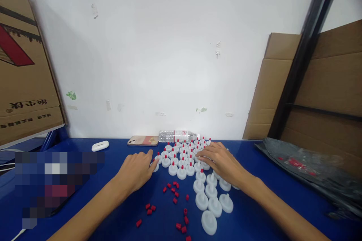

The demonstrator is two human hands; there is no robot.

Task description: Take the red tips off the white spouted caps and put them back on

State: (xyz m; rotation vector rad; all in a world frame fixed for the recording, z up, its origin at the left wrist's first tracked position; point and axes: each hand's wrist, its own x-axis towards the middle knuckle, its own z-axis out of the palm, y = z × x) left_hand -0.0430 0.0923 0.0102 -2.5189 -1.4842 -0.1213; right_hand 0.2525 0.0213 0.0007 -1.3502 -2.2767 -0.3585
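Several white round caps with red tips (181, 157) stand packed together on the blue table (118, 158). Nearer to me lie white caps without red tips (210, 205) and several loose small red tips (173, 190). My left hand (137, 171) rests palm down at the left edge of the cluster, its fingers curled against a cap. My right hand (219, 162) lies over the cluster's right side, fingers spread and pointing left, touching the caps.
A phone (143, 141), a lying water bottle (177, 136) and a small white case (100, 145) sit by the white wall. Cardboard boxes (22, 67) stand left and right. A dark plastic bag (313, 169) lies at the right, beside a black post.
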